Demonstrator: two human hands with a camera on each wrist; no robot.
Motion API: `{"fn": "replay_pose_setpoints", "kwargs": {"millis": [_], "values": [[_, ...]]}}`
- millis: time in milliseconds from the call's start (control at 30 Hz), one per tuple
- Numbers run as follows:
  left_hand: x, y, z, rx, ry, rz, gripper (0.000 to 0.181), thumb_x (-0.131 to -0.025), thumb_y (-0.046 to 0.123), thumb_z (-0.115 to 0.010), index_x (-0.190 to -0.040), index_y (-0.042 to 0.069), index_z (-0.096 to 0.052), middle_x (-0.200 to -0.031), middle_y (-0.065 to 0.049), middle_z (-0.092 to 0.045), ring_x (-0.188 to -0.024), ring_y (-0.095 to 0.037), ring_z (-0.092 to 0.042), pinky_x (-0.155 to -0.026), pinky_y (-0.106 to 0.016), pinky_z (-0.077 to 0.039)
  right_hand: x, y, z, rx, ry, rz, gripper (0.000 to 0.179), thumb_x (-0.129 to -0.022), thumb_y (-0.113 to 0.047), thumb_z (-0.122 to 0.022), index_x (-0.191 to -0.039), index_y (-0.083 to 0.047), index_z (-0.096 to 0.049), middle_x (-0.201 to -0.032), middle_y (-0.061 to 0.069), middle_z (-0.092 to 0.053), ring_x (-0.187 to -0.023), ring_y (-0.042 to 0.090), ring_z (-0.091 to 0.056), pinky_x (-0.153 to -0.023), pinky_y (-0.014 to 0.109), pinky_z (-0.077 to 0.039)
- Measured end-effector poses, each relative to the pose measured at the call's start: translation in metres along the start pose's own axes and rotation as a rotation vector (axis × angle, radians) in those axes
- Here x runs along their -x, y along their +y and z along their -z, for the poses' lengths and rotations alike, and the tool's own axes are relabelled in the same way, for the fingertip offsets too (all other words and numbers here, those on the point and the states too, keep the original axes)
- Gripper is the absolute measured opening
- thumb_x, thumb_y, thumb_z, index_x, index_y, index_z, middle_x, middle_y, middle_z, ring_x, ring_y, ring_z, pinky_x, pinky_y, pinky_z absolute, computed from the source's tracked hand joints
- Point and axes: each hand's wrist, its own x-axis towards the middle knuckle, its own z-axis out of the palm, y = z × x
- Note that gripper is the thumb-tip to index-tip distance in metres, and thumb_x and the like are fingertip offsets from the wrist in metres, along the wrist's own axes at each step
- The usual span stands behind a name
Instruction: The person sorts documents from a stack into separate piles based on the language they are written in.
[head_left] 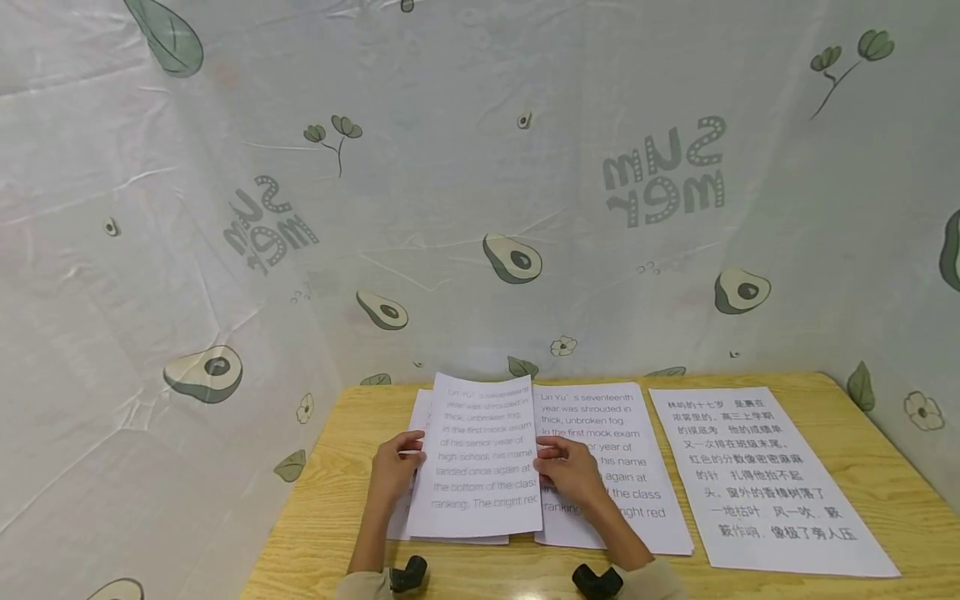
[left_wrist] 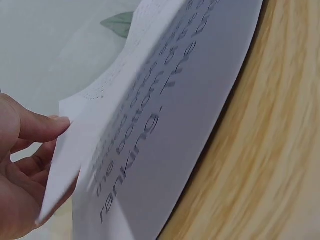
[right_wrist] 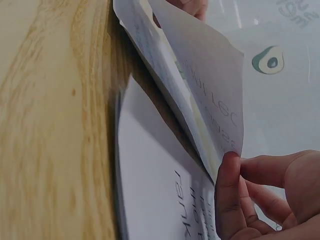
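Both hands hold up one printed paper sheet [head_left: 480,454] with English text, tilted above the left stack. My left hand [head_left: 393,471] pinches its left edge; in the left wrist view, the thumb [left_wrist: 45,127] lies on one face of the sheet with fingers behind. My right hand [head_left: 576,477] pinches the right edge between thumb and fingers, seen also in the right wrist view. Beneath the raised sheet, the left paper stack [head_left: 397,521] is mostly hidden. A middle stack [head_left: 637,475] with the same English text lies partly under my right hand.
A sheet of Chinese text [head_left: 772,483] lies flat to the right of the middle stack. The papers are on a light wooden table [head_left: 315,533]. Behind it hangs a pale curtain [head_left: 435,200] printed with avocados. Black wrist mounts [head_left: 408,575] sit at both cuffs.
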Motion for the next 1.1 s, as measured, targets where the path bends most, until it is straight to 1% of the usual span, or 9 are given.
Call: {"fn": "replay_pose_setpoints", "kwargs": {"millis": [300,467,567,667,767,900,1100], "values": [[-0.007,-0.015,0.013,0.006,0.011,0.018,0.035,-0.095,-0.005,-0.069,-0.128,0.001,-0.075,-0.111,-0.017,-0.074,-0.094,-0.022,-0.069,-0.074,-0.023,-0.053,0.0,0.002,-0.022,-0.003,-0.007,0.028,0.042,-0.089,0.0,-0.077,-0.131,0.004,-0.072,-0.106,0.015,-0.074,-0.08,0.012,-0.072,-0.067,0.027,-0.063],[-0.008,-0.018,0.019,0.017,0.01,0.025,0.035,-0.096,-0.007,-0.067,-0.13,-0.003,-0.073,-0.114,-0.02,-0.073,-0.096,-0.024,-0.068,-0.078,-0.026,-0.056,0.001,0.002,-0.03,-0.011,-0.022,0.044,0.043,-0.089,0.004,-0.076,-0.131,0.007,-0.07,-0.106,0.017,-0.073,-0.083,0.014,-0.073,-0.068,0.029,-0.065],[-0.008,-0.018,0.022,0.032,0.007,0.035,0.036,-0.097,-0.007,-0.066,-0.132,-0.004,-0.072,-0.116,-0.021,-0.072,-0.098,-0.026,-0.068,-0.08,-0.028,-0.056,0.001,0.001,-0.033,-0.009,-0.021,0.066,0.043,-0.088,0.006,-0.075,-0.131,0.008,-0.07,-0.104,0.017,-0.074,-0.083,0.015,-0.074,-0.067,0.029,-0.065],[-0.009,-0.018,0.024,0.034,0.013,0.038,0.035,-0.097,-0.006,-0.067,-0.132,-0.002,-0.072,-0.116,-0.021,-0.072,-0.096,-0.026,-0.068,-0.078,-0.026,-0.055,0.001,0.0,-0.036,0.006,-0.021,0.095,0.043,-0.088,0.007,-0.075,-0.13,0.009,-0.07,-0.102,0.016,-0.074,-0.081,0.016,-0.075,-0.066,0.03,-0.065],[-0.011,-0.019,0.025,0.023,0.021,0.026,0.034,-0.097,-0.005,-0.067,-0.13,-0.002,-0.073,-0.114,-0.021,-0.073,-0.094,-0.025,-0.068,-0.075,-0.024,-0.054,0.001,-0.001,-0.038,0.019,-0.026,0.116,0.042,-0.087,0.007,-0.075,-0.129,0.01,-0.07,-0.1,0.015,-0.074,-0.079,0.015,-0.074,-0.065,0.03,-0.065],[-0.012,-0.021,0.026,0.002,0.022,0.018,0.034,-0.095,-0.005,-0.069,-0.129,-0.003,-0.074,-0.112,-0.02,-0.074,-0.093,-0.025,-0.07,-0.074,-0.024,-0.053,0.001,-0.001,-0.041,0.027,-0.036,0.119,0.042,-0.088,0.007,-0.076,-0.129,0.01,-0.07,-0.101,0.016,-0.074,-0.079,0.016,-0.074,-0.065,0.03,-0.065],[-0.013,-0.025,0.026,-0.008,0.028,0.045,0.034,-0.095,-0.004,-0.069,-0.129,-0.002,-0.074,-0.111,-0.018,-0.074,-0.094,-0.024,-0.07,-0.079,-0.027,-0.052,0.001,0.0,-0.042,0.06,-0.041,0.125,0.04,-0.089,0.007,-0.076,-0.128,0.01,-0.07,-0.1,0.016,-0.074,-0.081,0.017,-0.075,-0.065,0.03,-0.065]]}}
